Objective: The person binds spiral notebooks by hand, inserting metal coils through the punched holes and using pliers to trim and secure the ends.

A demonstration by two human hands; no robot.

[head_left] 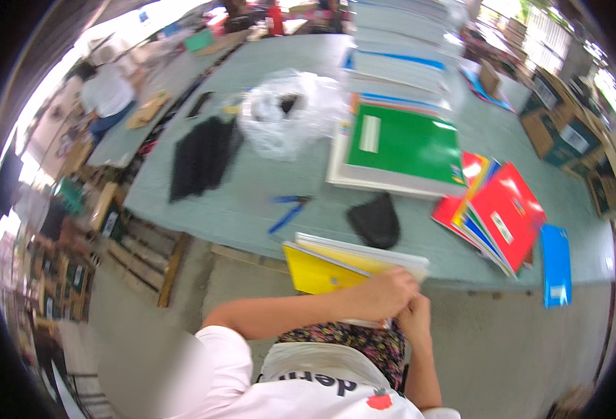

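Note:
A yellow notebook (322, 271) leans at the table's front edge, close against my body, with a pale, clear-covered bundle (364, 250) right behind it. My left forearm crosses over the notebook. At its right end my left hand (388, 292) is closed, the fingertips pressed together. My right hand (415, 320) meets it there from below, fingers also curled in. Whatever is between the fingers is hidden. Beyond the notebook lie a black pouch-like piece (375, 221) and a blue-handled cutting tool (288, 212), which is blurred.
A green notebook (406, 146) tops a stack, with taller stacks of books (402, 42) behind. Red notebooks (507, 213) fan out at right, beside a blue one (556, 265) overhanging the edge. A clear plastic bag (287, 112), black mesh (203, 155) and cardboard boxes (559, 126) stand around.

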